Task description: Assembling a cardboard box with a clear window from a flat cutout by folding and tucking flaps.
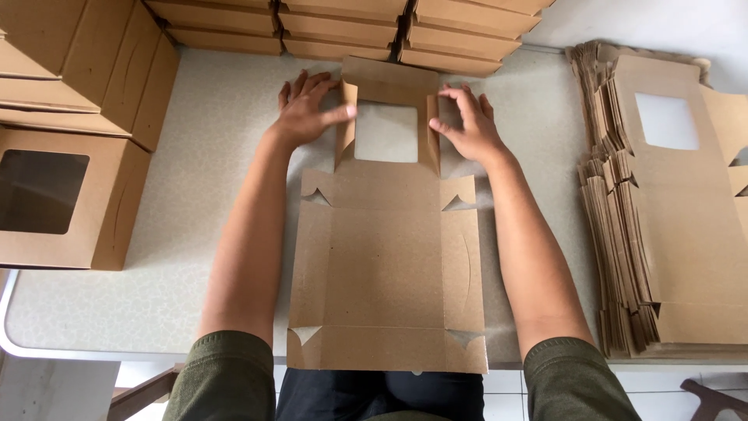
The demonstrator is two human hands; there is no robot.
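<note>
Brown box blank [387, 265], left hand [308, 109], right hand [467, 125] folding side flaps upright
</note>
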